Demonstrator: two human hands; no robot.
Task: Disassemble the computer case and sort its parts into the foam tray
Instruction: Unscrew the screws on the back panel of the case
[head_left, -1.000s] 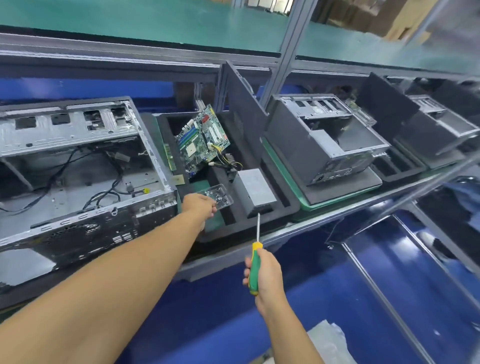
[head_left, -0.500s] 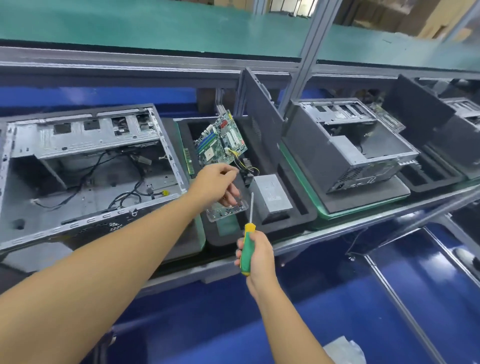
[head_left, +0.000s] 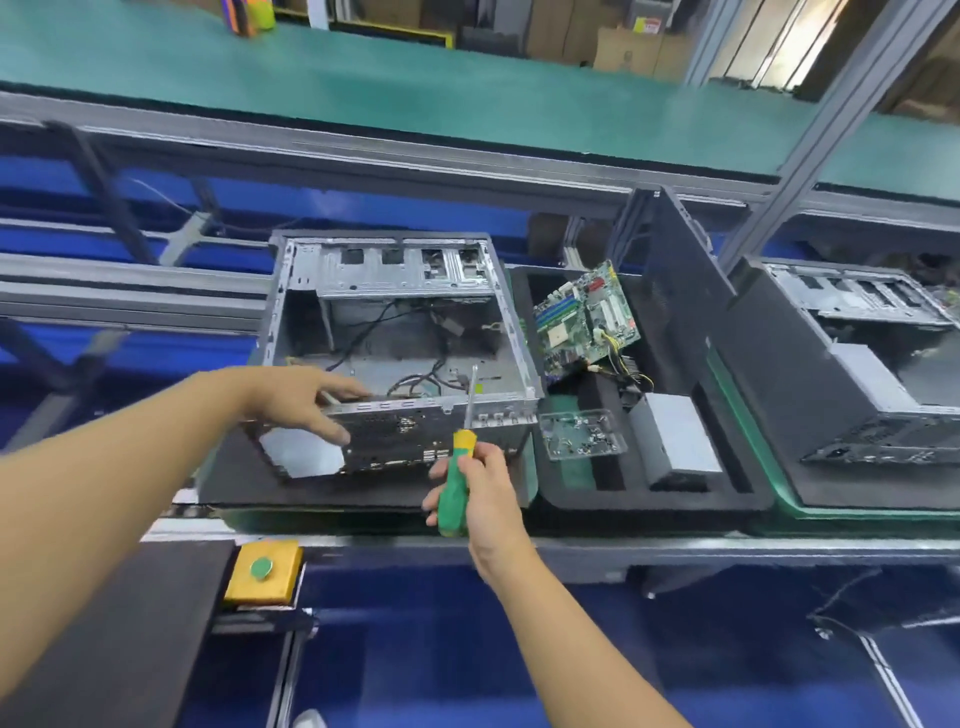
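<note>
The right hand (head_left: 488, 493) gripped the screwdriver (head_left: 459, 457); left of it, the left hand (head_left: 301, 400) rested spread-fingered on the computer case (head_left: 405, 270).

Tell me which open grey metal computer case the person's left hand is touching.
The stripped grey metal case left of the black foam tray. The left hand rests on its near rim; the other case stands untouched at far right.

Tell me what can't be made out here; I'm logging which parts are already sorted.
Head view only:
- Screw box: contents too small to count.
- Computer case near wall: ports blurred, partly behind left hand.
- Screwdriver tip: whether it touches the case, unclear.
- Foam tray slots behind motherboard: hidden.
- Neighbouring case: cut off by right edge.
</note>
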